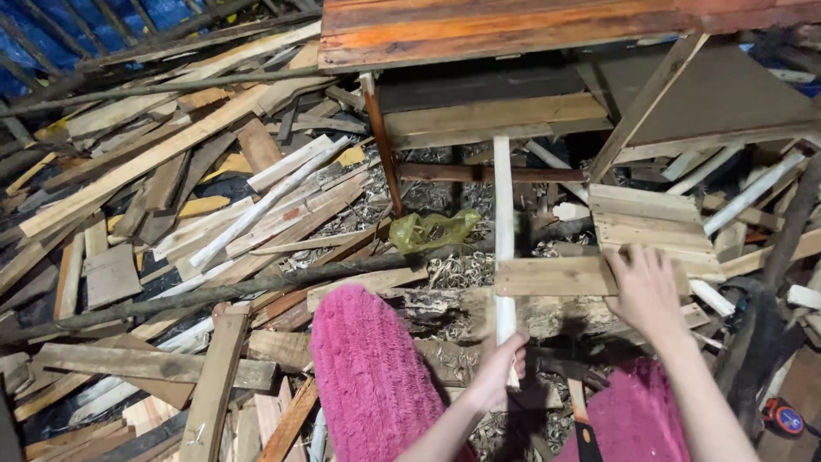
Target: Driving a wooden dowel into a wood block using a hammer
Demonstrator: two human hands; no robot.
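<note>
The left hand (496, 370) is closed in a firm grip around the lower end of a long pale wooden slat (504, 231), holding it upright so it rises toward a rough bench with a reddish plank top (513, 30). Taking that slat as the landmark: a short flat pale board (552, 277) lies crosswise against it on its right, and the right hand (646, 291) rests on the far end of this board with fingers spread, palm down, pressing rather than clasping, which seems meant to keep the crosspiece square and steady against the slat. Just beyond that hand, further right of the slat, lies a small panel of joined pale planks (654, 224). Left of the slat, near its middle, sits a crumpled yellow-green plastic bag (432, 229), translucent and shapeless, with no label that can be made out. Curled wood shavings (457, 269) lie scattered around the slat's base. Further left spreads a deep heap of scrap timber offcuts (171, 197). Below the slat, on either side, are two fuzzy pink coverings (368, 376), probably over the person's knees. Low and far right of the slat lies a small round red and black object (782, 417), its kind unclear.
</note>
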